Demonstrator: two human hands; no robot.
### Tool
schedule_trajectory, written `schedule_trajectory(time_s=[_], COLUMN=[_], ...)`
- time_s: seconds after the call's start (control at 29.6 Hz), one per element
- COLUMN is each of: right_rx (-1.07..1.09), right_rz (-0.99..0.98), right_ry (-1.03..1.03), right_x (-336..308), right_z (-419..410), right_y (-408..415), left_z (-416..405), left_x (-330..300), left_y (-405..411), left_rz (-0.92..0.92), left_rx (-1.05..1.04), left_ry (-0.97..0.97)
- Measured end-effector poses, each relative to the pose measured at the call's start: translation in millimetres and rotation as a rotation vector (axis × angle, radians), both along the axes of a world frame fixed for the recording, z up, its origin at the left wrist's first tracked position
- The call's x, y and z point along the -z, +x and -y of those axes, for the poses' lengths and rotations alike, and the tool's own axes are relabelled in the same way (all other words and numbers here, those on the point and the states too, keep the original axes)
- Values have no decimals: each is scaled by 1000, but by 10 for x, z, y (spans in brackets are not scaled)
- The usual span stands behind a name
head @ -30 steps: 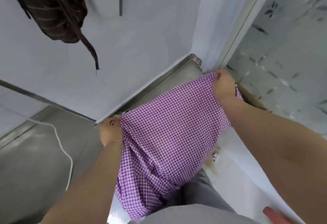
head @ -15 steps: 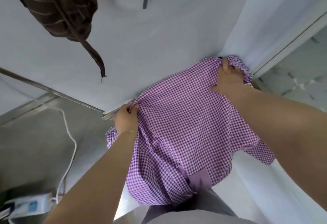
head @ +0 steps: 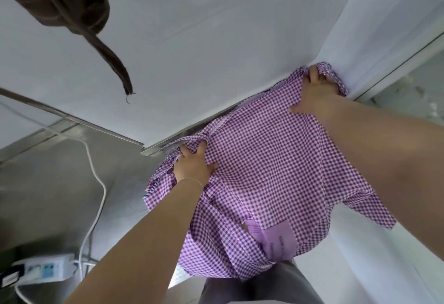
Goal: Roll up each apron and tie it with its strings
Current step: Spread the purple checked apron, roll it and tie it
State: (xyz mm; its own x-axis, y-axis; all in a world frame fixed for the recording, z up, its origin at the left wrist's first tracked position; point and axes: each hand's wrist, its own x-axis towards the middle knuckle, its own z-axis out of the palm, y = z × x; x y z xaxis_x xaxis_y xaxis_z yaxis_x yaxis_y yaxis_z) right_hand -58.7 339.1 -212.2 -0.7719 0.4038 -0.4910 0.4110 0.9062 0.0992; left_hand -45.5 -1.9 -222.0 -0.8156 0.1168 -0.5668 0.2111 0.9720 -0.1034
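Both arms stretched forward. Left hand [head: 192, 165] at frame centre, fingers curled, gripping bunched edge of purple checked apron [head: 264, 171]. Right hand [head: 317, 95] upper right, gripping far corner.

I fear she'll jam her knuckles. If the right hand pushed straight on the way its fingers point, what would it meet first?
Probably the white wall: the right hand grips the gingham apron bunched right at its foot. Depth is unclear, though.

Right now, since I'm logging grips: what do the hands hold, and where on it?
Both grip the purple checked apron at its far edge: left hand bunching the left corner, right hand the right corner.
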Motion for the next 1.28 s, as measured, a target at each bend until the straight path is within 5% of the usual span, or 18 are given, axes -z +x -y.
schedule_trajectory(time_s=[0.1,0.27,0.47,0.81,0.95,1.12,1.28], right_rx=[41,70,126,223,230,215,204], right_rz=[14,-263,58,180,185,190,208], right_ry=[34,-8,-382,-300,-277,-276,-253], right_x=[-56,-106,77,243,291,315,312], right_z=[135,951,2022,2175,2185,2194,2196], right_y=[-10,223,766,726,717,714,701], left_z=[-25,-10,28,1059,1162,1182,1252], left_x=[15,24,29,-52,-69,0,-170], left_y=[-42,-47,-82,9,88,274,316], left_rz=[19,6,13,-312,-242,-21,-43], left_rx=[22,69,113,-276,-551,-511,-654], left_ry=[-39,-52,-43,697,688,584,936])
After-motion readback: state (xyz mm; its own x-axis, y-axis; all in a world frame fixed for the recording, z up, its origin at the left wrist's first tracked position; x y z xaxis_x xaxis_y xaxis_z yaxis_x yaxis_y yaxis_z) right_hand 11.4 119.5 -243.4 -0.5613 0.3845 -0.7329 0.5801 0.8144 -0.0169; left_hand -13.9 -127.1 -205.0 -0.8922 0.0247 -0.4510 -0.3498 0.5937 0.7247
